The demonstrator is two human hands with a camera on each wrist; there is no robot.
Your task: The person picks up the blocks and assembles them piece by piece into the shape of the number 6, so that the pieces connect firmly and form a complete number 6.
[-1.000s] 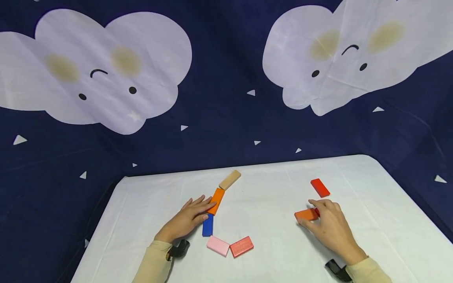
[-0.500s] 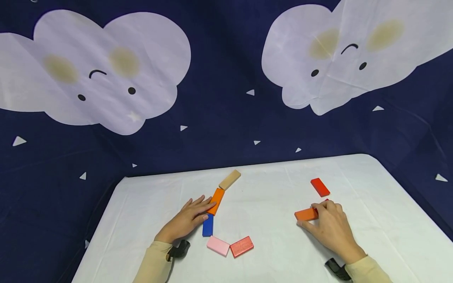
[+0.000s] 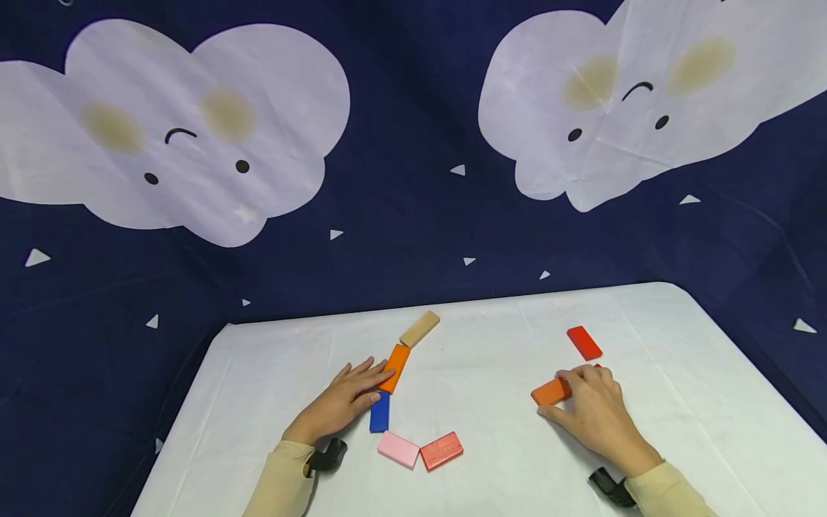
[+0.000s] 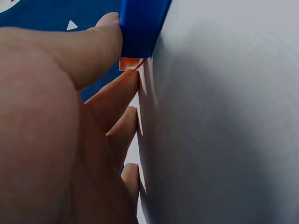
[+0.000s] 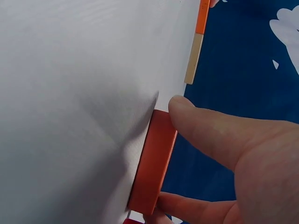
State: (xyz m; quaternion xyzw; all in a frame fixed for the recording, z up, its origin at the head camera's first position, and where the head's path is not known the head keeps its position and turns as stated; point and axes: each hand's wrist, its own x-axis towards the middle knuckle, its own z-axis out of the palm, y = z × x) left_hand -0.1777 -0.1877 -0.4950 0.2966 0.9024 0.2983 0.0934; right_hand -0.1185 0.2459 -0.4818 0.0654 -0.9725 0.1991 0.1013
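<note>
My left hand point(image 3: 336, 406) lies on the table with its fingers spread, touching an orange wooden block point(image 3: 398, 362). Its thumb rests against a blue block point(image 4: 144, 28), seen close up in the left wrist view. On the right, my right hand point(image 3: 594, 413) pinches an orange-red block point(image 5: 153, 161) at its ends, between the thumb and a finger. That block is at the table surface, partly covered by the hand in the head view. Behind those fingers a red block point(image 5: 133, 221) is mostly hidden.
A tan block point(image 3: 420, 329) continues the left row beyond the orange one. Nearer, a pink block point(image 3: 398, 449) and a light red block point(image 3: 442, 451) meet at their corners. A bright red block point(image 3: 584, 343) lies past my right hand. A dark blue cloud-print cloth point(image 3: 413, 179) hangs behind the white table point(image 3: 491, 402).
My right hand's index finger has come down onto the orange-red block. The hand and block have shifted slightly left, and the block has turned a little. My left hand stays put.
</note>
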